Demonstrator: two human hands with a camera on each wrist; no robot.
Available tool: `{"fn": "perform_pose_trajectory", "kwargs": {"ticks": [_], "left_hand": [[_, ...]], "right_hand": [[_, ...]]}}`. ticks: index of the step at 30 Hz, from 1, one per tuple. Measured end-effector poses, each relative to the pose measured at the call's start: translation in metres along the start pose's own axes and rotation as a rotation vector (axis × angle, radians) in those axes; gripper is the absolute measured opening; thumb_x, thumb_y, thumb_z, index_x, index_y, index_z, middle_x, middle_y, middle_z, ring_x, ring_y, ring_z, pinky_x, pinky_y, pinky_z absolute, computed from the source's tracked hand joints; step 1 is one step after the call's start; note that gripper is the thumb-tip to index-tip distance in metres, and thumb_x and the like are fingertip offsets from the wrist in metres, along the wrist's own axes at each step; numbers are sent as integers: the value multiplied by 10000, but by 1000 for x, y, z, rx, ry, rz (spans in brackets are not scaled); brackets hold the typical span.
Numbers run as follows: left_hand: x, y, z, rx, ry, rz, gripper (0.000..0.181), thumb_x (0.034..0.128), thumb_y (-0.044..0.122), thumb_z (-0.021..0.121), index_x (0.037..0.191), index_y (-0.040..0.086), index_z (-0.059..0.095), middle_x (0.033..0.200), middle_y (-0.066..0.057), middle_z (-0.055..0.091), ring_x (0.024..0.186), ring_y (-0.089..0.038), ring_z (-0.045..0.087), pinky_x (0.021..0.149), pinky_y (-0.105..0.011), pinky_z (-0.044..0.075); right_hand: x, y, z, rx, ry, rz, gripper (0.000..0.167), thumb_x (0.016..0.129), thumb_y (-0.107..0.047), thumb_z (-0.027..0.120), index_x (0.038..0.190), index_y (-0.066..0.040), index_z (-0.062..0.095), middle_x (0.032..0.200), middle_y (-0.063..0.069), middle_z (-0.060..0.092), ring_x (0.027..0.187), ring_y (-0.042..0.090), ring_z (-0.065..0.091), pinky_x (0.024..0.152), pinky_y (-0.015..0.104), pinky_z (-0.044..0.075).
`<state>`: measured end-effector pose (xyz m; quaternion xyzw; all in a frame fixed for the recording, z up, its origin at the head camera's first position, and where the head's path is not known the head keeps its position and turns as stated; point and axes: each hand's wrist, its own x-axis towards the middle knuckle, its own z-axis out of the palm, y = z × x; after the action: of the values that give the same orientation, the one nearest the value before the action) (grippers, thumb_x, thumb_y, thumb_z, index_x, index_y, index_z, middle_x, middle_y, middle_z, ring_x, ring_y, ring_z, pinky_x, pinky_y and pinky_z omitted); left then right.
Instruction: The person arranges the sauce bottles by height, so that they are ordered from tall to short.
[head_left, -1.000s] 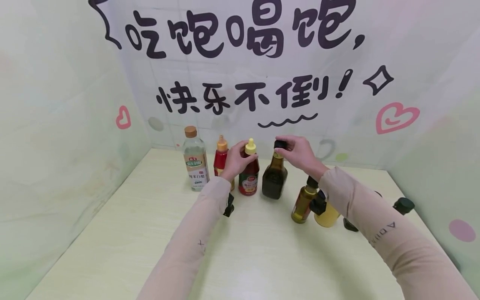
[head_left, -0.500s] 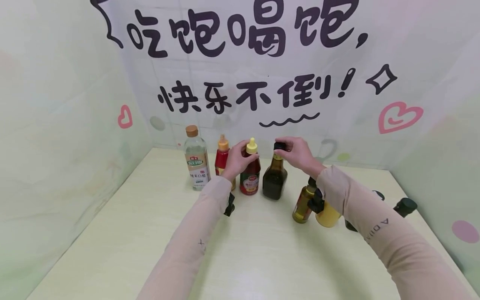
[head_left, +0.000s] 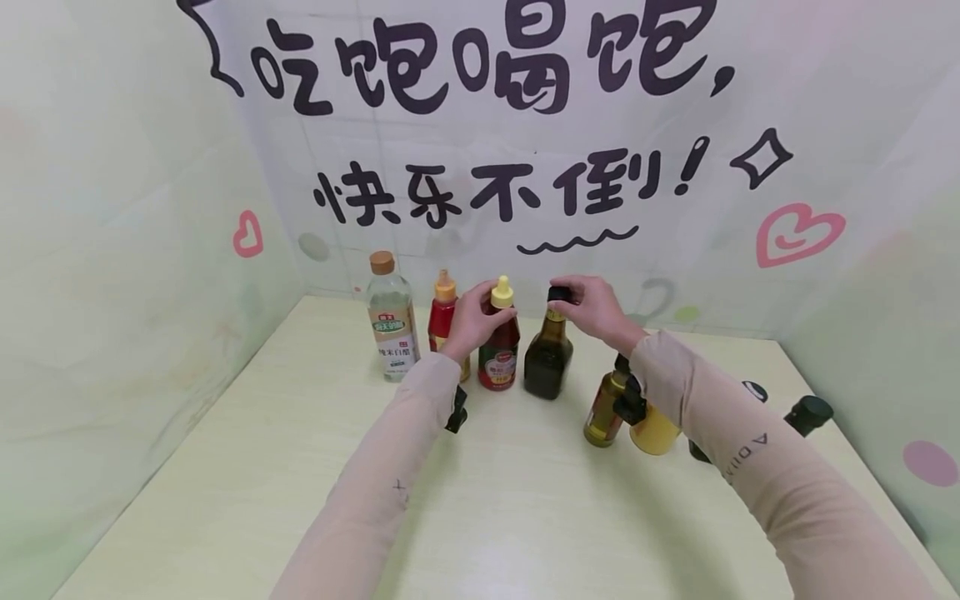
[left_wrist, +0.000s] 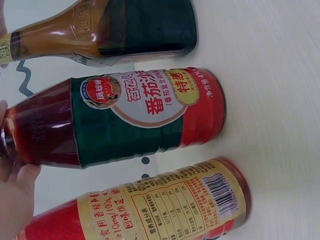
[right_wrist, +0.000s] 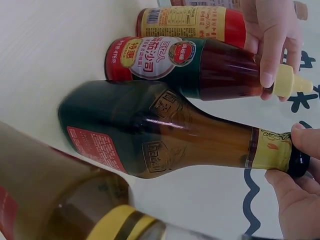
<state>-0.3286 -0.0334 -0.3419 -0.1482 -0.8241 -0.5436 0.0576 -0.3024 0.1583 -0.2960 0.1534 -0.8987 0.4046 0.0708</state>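
My left hand point(head_left: 468, 321) grips the neck of a tomato ketchup bottle point(head_left: 498, 358), below its yellow nozzle cap. The ketchup bottle stands upright, with its green and red label point(left_wrist: 130, 120) large in the left wrist view. To its right, my right hand point(head_left: 597, 307) pinches the black cap and neck of a dark brown sauce bottle point(head_left: 547, 362). That bottle point(right_wrist: 150, 125) has a square body and appears upright, a small gap from the ketchup. A red squeeze bottle point(head_left: 441, 321) with an orange cap stands partly hidden behind my left hand.
A clear white vinegar bottle point(head_left: 392, 325) stands far left in the row. Near my right forearm are a small oil-coloured bottle point(head_left: 603, 412), a yellow container point(head_left: 655, 432) and a dark-capped bottle point(head_left: 810, 411), partly hidden. A printed cloth backdrop point(head_left: 480, 133) rises behind the table point(head_left: 525, 508).
My right hand and forearm have shifted slightly left, and the dark sauce bottle sits a touch closer to the ketchup. My left hand keeps its grip in about the same place.
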Motion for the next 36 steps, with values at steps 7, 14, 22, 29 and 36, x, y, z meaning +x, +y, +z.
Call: {"fn": "perform_pose_trajectory", "kwargs": {"ticks": [7, 14, 22, 29, 36], "left_hand": [[0, 0, -2, 6, 1, 4, 512, 803, 172, 656, 1268, 85, 460, 1227, -76, 525, 1091, -182, 500, 904, -311, 411], [0, 1, -4, 1, 6, 30, 505, 808, 131, 647, 1269, 57, 454, 1228, -104, 519, 1105, -204, 494, 920, -313, 397], [-1, 2, -4, 75, 18, -23, 506, 821, 191, 636, 1279, 98, 441, 1238, -80, 510, 1100, -202, 485, 927, -345, 390], [-1, 4, 0, 78, 23, -39, 485, 829, 161, 626, 1272, 99, 437, 1227, -85, 510, 1077, -214, 491, 919, -366, 397], [-2, 8, 4, 101, 13, -49, 468, 838, 182, 617, 1259, 95, 431, 1214, -84, 509, 1072, -208, 490, 913, -356, 403]], "right_hand": [[2, 4, -4, 37, -45, -13, 378, 833, -33, 593, 1190, 58, 511, 1152, 234, 533, 1008, 313, 552, 796, 375, 474], [6, 3, -5, 148, -95, 14, 380, 836, 22, 565, 1201, 76, 476, 1201, 258, 473, 1065, 353, 505, 839, 399, 449], [7, 3, -2, 159, -104, 27, 370, 836, 8, 572, 1190, 62, 478, 1206, 247, 470, 1070, 353, 502, 834, 403, 451], [4, 1, -5, 146, -126, 47, 378, 837, -11, 579, 1197, 41, 474, 1197, 236, 482, 1068, 333, 506, 844, 400, 444], [3, 4, -14, 104, -201, 9, 410, 850, -26, 566, 1229, 64, 436, 1222, 250, 464, 1116, 328, 469, 902, 399, 403]]}}
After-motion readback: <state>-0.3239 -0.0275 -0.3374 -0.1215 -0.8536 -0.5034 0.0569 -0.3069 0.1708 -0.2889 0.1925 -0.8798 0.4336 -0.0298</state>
